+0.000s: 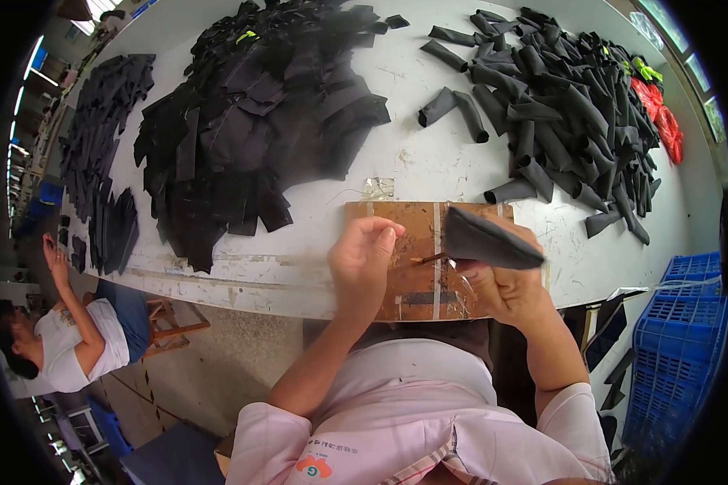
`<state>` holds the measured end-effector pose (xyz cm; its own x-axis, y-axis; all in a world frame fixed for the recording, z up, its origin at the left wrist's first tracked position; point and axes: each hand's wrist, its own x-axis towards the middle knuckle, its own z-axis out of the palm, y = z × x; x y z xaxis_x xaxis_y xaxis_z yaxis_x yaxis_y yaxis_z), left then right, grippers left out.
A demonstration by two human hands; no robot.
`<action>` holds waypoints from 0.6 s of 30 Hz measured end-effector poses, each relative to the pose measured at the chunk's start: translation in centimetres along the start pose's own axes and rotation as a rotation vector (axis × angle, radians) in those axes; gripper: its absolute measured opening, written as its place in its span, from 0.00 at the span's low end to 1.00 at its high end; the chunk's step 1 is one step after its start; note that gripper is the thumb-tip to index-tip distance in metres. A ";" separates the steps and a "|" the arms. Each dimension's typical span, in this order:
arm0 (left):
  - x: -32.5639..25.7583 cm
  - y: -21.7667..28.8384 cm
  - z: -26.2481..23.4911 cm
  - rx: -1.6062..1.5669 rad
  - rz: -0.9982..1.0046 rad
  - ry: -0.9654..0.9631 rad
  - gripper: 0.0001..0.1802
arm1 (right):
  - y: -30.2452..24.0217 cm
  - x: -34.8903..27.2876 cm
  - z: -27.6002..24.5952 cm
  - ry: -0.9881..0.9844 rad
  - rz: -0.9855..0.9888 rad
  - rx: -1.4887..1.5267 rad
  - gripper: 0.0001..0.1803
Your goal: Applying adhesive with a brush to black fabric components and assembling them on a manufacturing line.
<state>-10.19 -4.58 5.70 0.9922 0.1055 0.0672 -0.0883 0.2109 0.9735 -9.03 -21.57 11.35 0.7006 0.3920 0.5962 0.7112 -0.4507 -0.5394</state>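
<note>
My right hand (511, 293) is holding a black cloth piece (492, 240) over the right side of the brown board (412, 279). A thin thing (430, 259) is poking out by that hand, too small to name. My left hand (359, 263) is curling over the board's left side, thumb close to the fingers; I can't tell if it is pinching anything. The board is lying on the white table (429, 174). Beyond, a flat cloth heap (247, 121) is spreading on the left and a tube heap (546, 105) on the right, beside red bags (662, 121). Blue crates (675, 347) are standing at my right. A person (89, 335) is sitting far left.
</note>
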 end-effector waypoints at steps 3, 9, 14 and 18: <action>-0.5 -3.7 -3.6 0.206 -0.023 0.140 0.06 | 0.8 2.1 -1.7 0.152 0.152 0.547 0.27; -0.1 -7.5 -10.4 0.745 0.217 0.406 0.04 | 8.4 -1.6 0.5 0.249 0.758 0.234 0.30; -0.1 -7.6 -9.9 0.774 0.250 0.388 0.04 | 9.7 -7.6 3.8 0.199 0.541 -0.204 0.11; -0.2 -7.2 -10.0 0.761 0.208 0.395 0.04 | 8.7 -6.9 4.6 0.031 0.442 -0.416 0.10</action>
<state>-10.60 3.58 -3.46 0.8469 0.4281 0.3156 -0.0407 -0.5395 0.8410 -7.36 -24.52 -0.18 0.9181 0.0757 0.3891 0.2669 -0.8439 -0.4655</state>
